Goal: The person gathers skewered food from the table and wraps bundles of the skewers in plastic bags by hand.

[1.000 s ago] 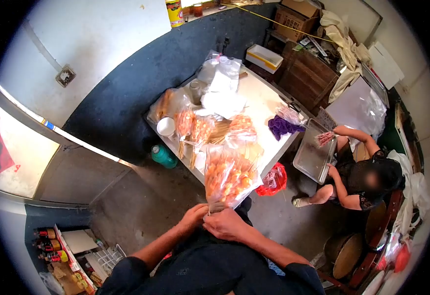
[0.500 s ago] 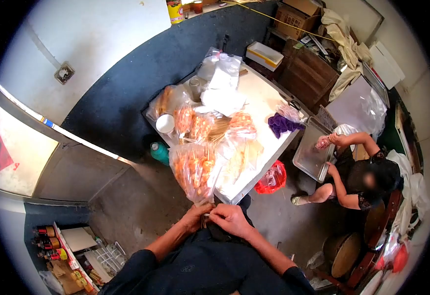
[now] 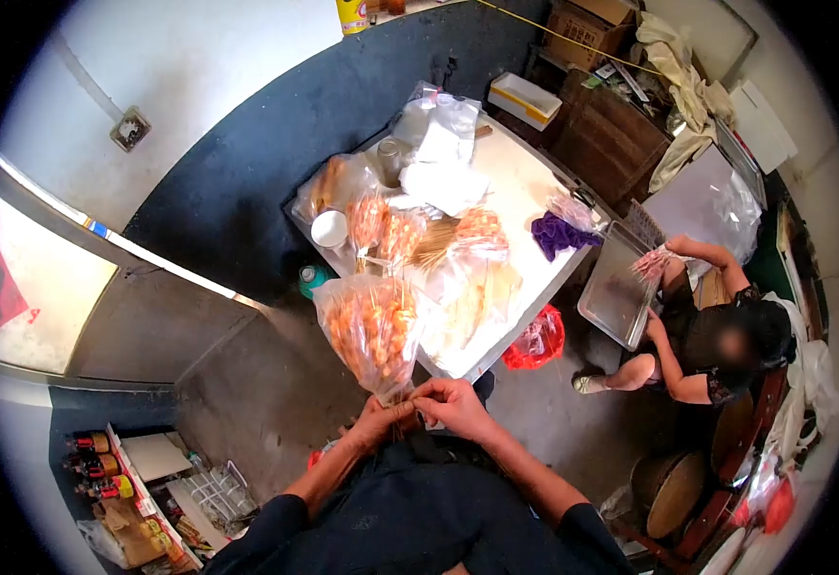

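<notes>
A clear plastic bag of skewers, packed with orange-coated pieces, stands out in front of me with its gathered neck toward my body. Around that neck my left hand is closed. My right hand is pinched right beside it, fingertips at the neck; what they hold is too small to make out. Just beyond, on the white table, lie more bagged skewers and a bundle of bare sticks. A flat clear bag rests at the table's near side.
A white cup, plastic bags and a purple cloth lie on the table. Below its edge sits a red bag. At right, a seated person holds skewers over a metal tray. A teal bottle stands left.
The bag of skewers has turned, showing a broader face, and leans slightly left. My hands have shifted a little upward at its neck. The seated person's skewers have moved slightly down and right.
</notes>
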A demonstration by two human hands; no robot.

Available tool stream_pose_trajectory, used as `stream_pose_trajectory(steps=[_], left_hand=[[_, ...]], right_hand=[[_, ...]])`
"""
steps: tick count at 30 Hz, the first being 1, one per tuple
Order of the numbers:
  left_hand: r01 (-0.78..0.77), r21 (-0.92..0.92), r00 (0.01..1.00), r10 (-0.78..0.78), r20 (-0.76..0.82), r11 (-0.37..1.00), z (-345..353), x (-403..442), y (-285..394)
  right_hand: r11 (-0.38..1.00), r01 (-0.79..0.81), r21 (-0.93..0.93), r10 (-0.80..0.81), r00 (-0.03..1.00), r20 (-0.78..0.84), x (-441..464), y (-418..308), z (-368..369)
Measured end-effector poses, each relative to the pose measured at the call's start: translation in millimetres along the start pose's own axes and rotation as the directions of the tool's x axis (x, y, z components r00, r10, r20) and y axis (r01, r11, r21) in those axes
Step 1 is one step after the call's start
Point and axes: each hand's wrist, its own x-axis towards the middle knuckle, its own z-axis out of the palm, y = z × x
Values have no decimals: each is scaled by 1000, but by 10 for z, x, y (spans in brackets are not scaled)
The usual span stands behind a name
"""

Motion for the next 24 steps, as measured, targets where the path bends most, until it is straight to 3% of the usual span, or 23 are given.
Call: stream_pose_trajectory(steps=[2, 9, 12, 14, 15, 17, 21, 23, 24], left_hand=[[15, -30, 1000, -15, 4, 999, -27, 6, -21], [-28, -103, 999, 26, -23, 994, 76, -49, 66], [11, -19, 994, -13, -113, 1000, 32, -28, -5], [-39, 48, 979, 48, -196, 998, -8, 41, -85], [-38, 51, 980, 47, -192, 998, -6, 63, -94], [-84, 143, 939, 126, -319, 986, 12, 97, -117], [-162, 118, 899, 196, -391, 980, -33, 179, -222], [-203, 131, 889, 239, -392, 970, -66, 185, -254], [-122, 130, 915, 163, -368, 984, -87, 151, -210]], right_hand=[[992, -41, 119, 40, 999, 13, 0, -18, 11], [996, -23, 82, 27, 998, -54, 46, 19, 36], [1000, -14, 25, 16, 996, -92, 43, 63, 100], [947, 234, -222, -274, 946, -174, 95, 188, 132], [946, 235, -222, -276, 945, -178, 85, 120, 144], [818, 275, -506, -405, 899, -167, 60, -25, 151], [722, 271, -636, -372, 928, -27, 65, -75, 173], [764, 230, -603, -325, 945, -50, 66, -80, 173], [818, 204, -537, -292, 953, -82, 68, -80, 174]])
